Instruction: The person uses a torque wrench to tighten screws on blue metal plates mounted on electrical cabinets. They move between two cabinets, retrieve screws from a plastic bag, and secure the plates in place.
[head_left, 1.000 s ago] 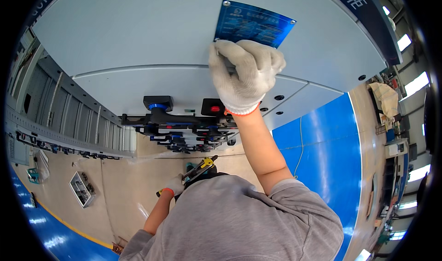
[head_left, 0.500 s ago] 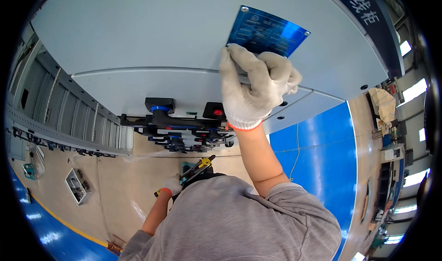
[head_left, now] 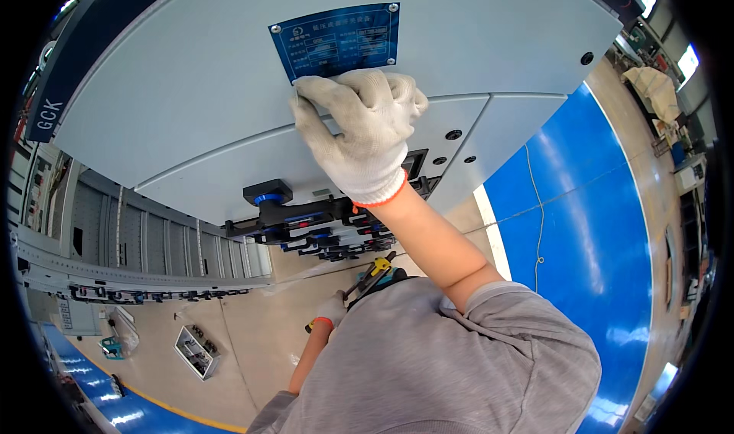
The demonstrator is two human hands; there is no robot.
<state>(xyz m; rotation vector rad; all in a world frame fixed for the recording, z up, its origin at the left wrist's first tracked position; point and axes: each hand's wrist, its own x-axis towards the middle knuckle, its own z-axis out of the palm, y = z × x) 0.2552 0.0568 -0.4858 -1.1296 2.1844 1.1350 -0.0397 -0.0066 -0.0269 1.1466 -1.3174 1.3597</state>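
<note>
My right hand, in a white knit glove with an orange cuff, reaches up to a blue nameplate on a pale grey cabinet door. Thumb and forefinger are pinched together at the plate's lower-left corner. Whatever lies between them is too small to make out. Round metal fasteners show at the other three corners. Low beside my body, my gloved left hand is closed on a yellow-and-black two-handled tool, apparently a hand riveter. My torso partly hides that tool and something teal beside it.
Black switch handles jut from the cabinet below the plate. An open metal frame stands at left. A box of parts sits on the beige floor. Blue flooring with a loose cord lies at right.
My view has turned, so plate and cabinet appear farther left. My right hand stays pinched at the same plate corner. The left hand still holds the tool.
</note>
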